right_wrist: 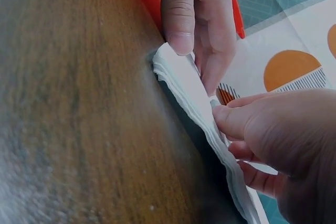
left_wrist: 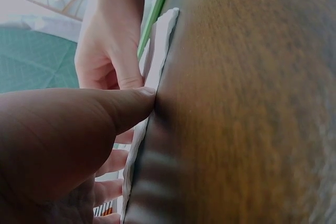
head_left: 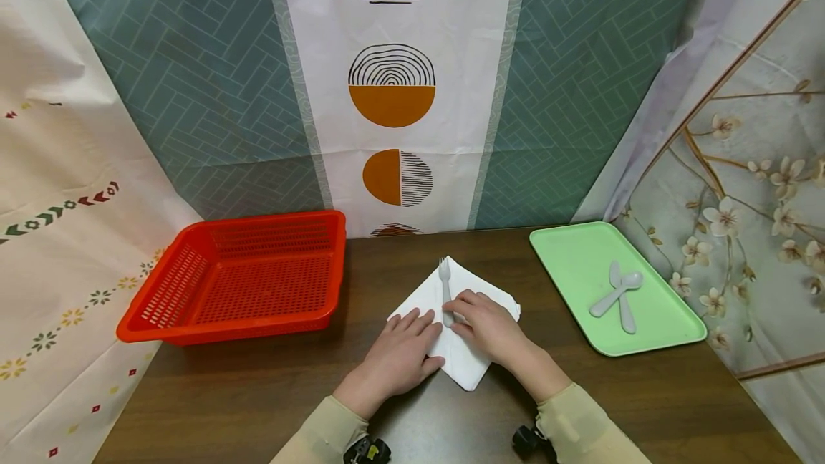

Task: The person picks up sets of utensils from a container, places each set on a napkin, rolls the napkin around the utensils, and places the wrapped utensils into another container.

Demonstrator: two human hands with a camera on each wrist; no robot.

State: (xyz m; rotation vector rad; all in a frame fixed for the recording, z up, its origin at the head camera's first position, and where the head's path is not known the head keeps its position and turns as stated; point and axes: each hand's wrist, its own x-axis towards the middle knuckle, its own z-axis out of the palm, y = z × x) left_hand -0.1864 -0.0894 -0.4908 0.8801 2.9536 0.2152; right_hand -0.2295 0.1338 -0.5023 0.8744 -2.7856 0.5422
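Note:
A stack of folded white napkins (head_left: 477, 281) lies on the table, turned so one corner points toward me. On top of it is a light grey plastic fork (head_left: 445, 272), tines pointing away. My right hand (head_left: 486, 324) pinches the fork's handle between thumb and fingers. With its fingers spread, my left hand (head_left: 402, 353) rests on the left part of the napkins. In the left wrist view, the left thumb (left_wrist: 134, 103) touches the napkins' near edge. The right wrist view shows the layered napkin edge (right_wrist: 197, 111) and only a small bit of the fork.
A red perforated plastic basket (head_left: 258, 322) stands at the left of the wooden table (head_left: 290, 392). A light green tray (head_left: 567, 249) at the right holds a grey spoon (head_left: 615, 294) crossed over another grey utensil (head_left: 626, 317). Patterned cloths hang behind and at both sides.

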